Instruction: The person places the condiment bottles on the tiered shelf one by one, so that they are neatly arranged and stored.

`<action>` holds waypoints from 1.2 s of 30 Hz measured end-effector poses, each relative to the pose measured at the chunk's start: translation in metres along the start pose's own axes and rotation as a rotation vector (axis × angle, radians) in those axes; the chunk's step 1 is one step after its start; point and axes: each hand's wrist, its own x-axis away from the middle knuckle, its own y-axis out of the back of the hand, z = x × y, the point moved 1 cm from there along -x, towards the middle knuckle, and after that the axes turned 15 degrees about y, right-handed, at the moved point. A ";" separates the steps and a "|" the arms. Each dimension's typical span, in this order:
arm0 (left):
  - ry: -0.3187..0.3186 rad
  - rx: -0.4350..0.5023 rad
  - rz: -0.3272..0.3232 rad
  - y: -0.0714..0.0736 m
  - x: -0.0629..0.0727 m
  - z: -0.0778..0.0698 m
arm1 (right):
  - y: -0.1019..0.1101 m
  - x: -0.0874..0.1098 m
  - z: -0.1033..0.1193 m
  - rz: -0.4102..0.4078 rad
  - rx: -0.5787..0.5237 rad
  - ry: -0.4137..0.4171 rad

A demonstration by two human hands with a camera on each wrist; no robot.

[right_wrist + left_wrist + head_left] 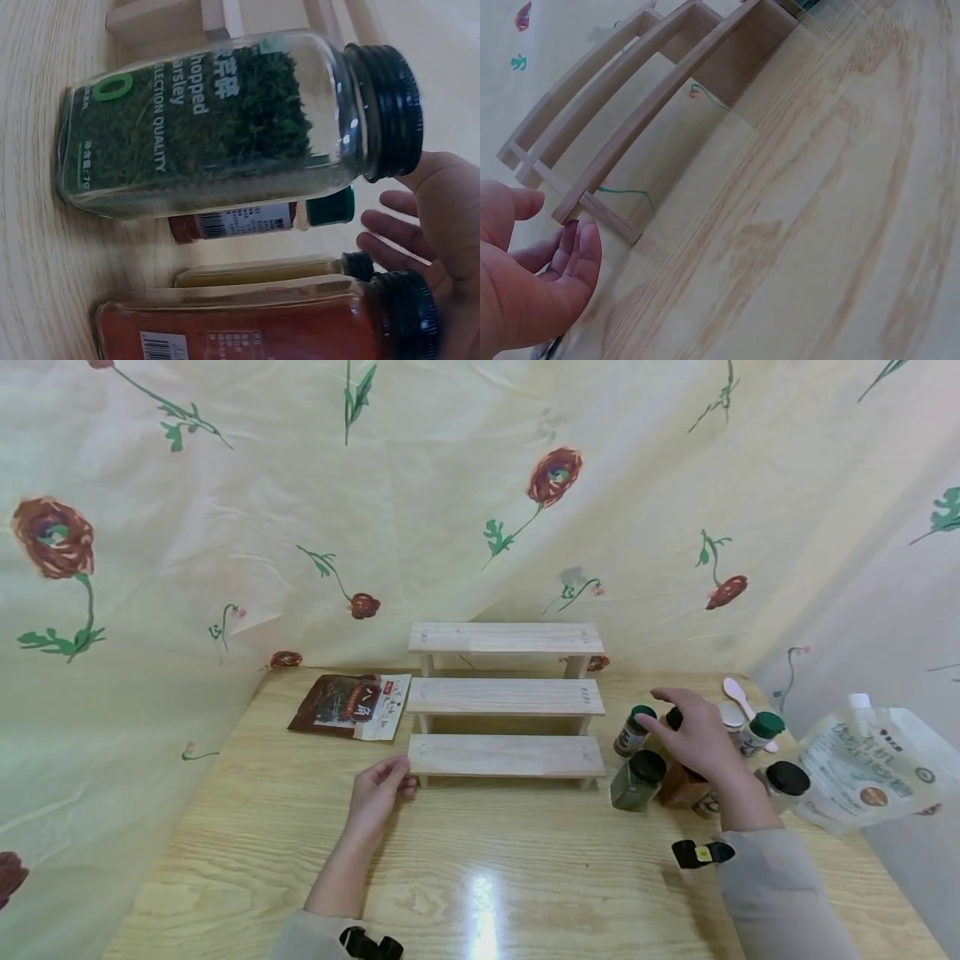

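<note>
A pale three-step wooden rack (506, 753) stands on the table. At the left end of its lowest step, my left hand (380, 789) has curled fingers and thumb around the corner; in the left wrist view, fingertips (587, 244) sit just beneath it. My right hand (697, 735) reaches over a group of spice jars with thumb and fingers spread, holding nothing. Near its thumb is a green-capped bottle (632, 731). A black-capped jar of chopped parsley (202, 127) stands closer to me, and a jar of red-orange spice (247, 322) beside it. The hand partly hides other jars.
A brown and white packet (352, 706) lies left of the rack. Right of the jars stands a white spouted pouch (870, 768); a pink spoon (738, 697) lies behind another green-capped bottle (759, 733). Flowered cloth (450, 510) hangs behind the table.
</note>
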 end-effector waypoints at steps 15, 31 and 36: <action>-0.017 -0.031 -0.006 0.000 -0.004 0.002 | -0.004 0.000 -0.008 0.116 -0.027 -0.015; 0.006 -0.025 0.022 0.000 -0.005 0.001 | -0.005 -0.003 -0.010 0.196 -0.017 -0.040; 0.015 -0.019 0.047 -0.002 -0.007 0.002 | -0.005 -0.004 -0.009 0.170 -0.006 -0.015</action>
